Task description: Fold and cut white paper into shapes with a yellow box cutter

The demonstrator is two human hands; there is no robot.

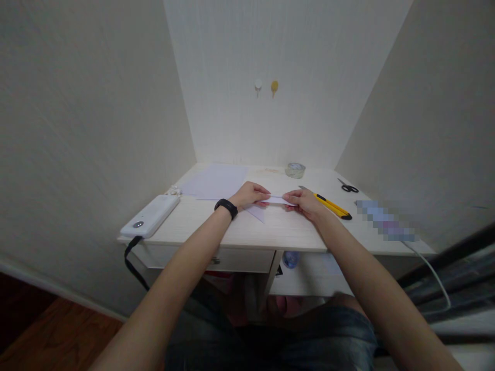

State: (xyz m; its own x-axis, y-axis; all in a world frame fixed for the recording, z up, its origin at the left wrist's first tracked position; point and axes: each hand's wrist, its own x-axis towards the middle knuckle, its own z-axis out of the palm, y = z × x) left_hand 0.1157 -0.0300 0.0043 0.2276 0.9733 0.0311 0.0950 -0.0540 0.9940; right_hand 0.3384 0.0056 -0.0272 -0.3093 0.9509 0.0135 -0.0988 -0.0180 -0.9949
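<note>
A narrow white folded piece of paper (277, 200) is stretched between my two hands, just above the desk. My left hand (250, 195), with a black band on its wrist, pinches the left end. My right hand (302, 202) pinches the right end between thumb and fingers. A pointed paper corner (256, 212) shows below my left hand; whether it belongs to the held piece I cannot tell. Just right of my right hand lies a yellow utility knife (333, 207), its blade partly out. White paper sheets (220, 179) lie behind my left hand.
A roll of clear tape (295, 170) stands at the back of the white desk (216, 226). Black-handled scissors (349, 188) and a blurred-out object (384, 220) with a cable lie at the right. A white device (150, 216) with a black strap sits at the left edge. Walls enclose three sides.
</note>
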